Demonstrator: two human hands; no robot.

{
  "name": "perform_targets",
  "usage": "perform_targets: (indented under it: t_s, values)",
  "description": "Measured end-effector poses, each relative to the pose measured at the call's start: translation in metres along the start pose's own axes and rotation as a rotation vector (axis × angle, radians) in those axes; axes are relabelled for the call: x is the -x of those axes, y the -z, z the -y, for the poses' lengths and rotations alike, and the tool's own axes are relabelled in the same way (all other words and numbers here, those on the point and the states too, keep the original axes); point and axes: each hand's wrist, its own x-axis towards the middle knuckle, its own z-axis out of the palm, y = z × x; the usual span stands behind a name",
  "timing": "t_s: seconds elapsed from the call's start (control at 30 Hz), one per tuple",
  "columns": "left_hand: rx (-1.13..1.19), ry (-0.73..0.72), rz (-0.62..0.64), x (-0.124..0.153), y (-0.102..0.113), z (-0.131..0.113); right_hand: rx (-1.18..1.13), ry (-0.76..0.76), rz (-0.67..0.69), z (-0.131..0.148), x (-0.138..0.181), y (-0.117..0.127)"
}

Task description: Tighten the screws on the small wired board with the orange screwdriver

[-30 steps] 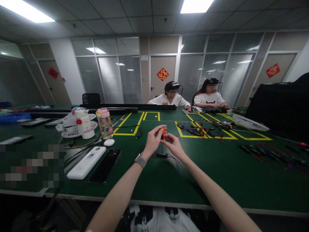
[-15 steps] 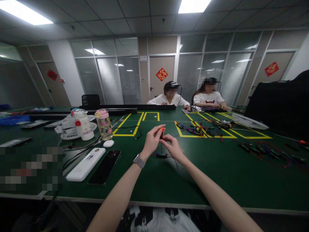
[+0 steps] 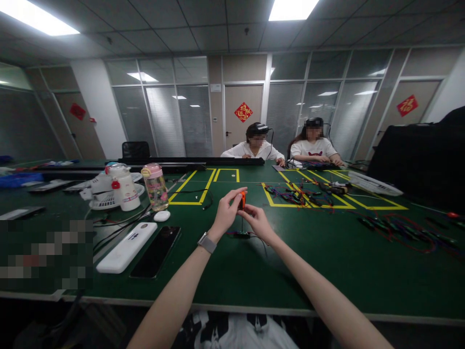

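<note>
Near the middle of the view, my left hand (image 3: 228,208) is closed round the orange and black handle of a screwdriver (image 3: 243,196). My right hand (image 3: 258,220) pinches at the lower part of the same handle, its thumb and fingers together. From between the hands, the thin shaft runs straight down to a small dark circuit board (image 3: 241,235) lying on the green table (image 3: 232,281). Thin wires come off both ends of the board. Exactly where the screwdriver's tip meets the board is too small to make out.
Left of my arm lie a black phone (image 3: 156,252), a white power bank (image 3: 127,247) and a white case (image 3: 162,216). A pink-lidded bottle (image 3: 155,186) and a white bottle (image 3: 125,189) stand behind. Wired boards (image 3: 403,230) lie right. Two people (image 3: 254,145) sit across the table.
More of the orange handle shows between my fingers, and my hands have shifted slightly. The circuit board stays in place under the screwdriver.
</note>
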Motion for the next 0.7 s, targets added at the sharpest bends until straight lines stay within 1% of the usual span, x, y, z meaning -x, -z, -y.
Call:
perform_targets:
  t_s: [0.1,0.23,0.3,0.4,0.53,0.6,0.7]
  values:
    - [0.083,0.060,0.009,-0.0017,-0.0002,0.0031,-0.036,0.019,-0.010,0.0004,-0.0003,-0.0003]
    - [-0.064,-0.032,-0.080,-0.0005,-0.0018,0.0038,-0.007,0.034,-0.113,-0.0002,-0.0014,-0.0026]
    - [-0.143,-0.076,-0.120,0.0007,-0.0019,0.0034,0.026,0.024,-0.141,0.0002,-0.0020,-0.0020]
    - [-0.181,-0.086,-0.104,0.0010,-0.0009,0.0040,0.052,-0.006,-0.116,0.0018,-0.0024,0.0019]
    - [-0.040,-0.028,-0.009,-0.0011,0.0001,0.0076,0.019,-0.004,-0.075,0.0006,-0.0021,0.0069]
    - [0.001,0.001,-0.018,-0.0018,-0.0001,0.0087,-0.023,0.005,-0.072,-0.0018,-0.0022,0.0066]
    - [-0.078,-0.030,-0.078,-0.0016,-0.0006,0.0076,-0.008,0.027,-0.090,-0.0050,-0.0032,0.0039]
